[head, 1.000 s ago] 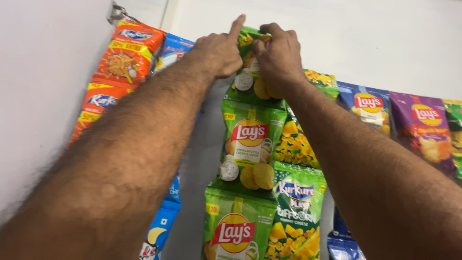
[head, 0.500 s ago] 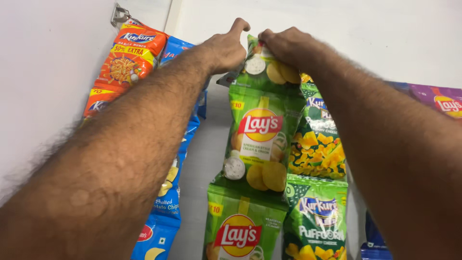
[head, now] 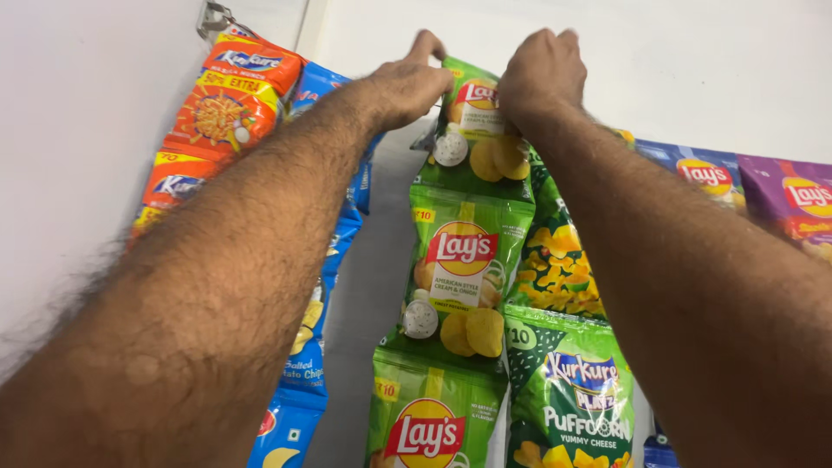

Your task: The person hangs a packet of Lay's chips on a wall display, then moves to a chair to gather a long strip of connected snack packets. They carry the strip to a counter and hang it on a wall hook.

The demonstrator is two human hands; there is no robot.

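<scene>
Head view, looking up along both forearms toward a white wall. A hanging strip of green chip packets is held at its top packet, far from the viewer, between two other strips. The left hand is closed on the upper left corner of that top packet, fingers curled over the edge, thumb hidden. The right hand is closed on the upper right corner, fingers bent down behind the top seam. With both corners gripped, the packet is kept spread flat and high against the wall, and the joined packets below hang straight under their own weight.

To the left, a strip of orange snack packets hangs from a metal clip, which shows how such strips are fixed to the wall. A blue packet strip lies just beside it, partly hidden by the left forearm. To the right, a green puffcorn strip touches the held strip, and a blue packet and purple packet follow further right.
</scene>
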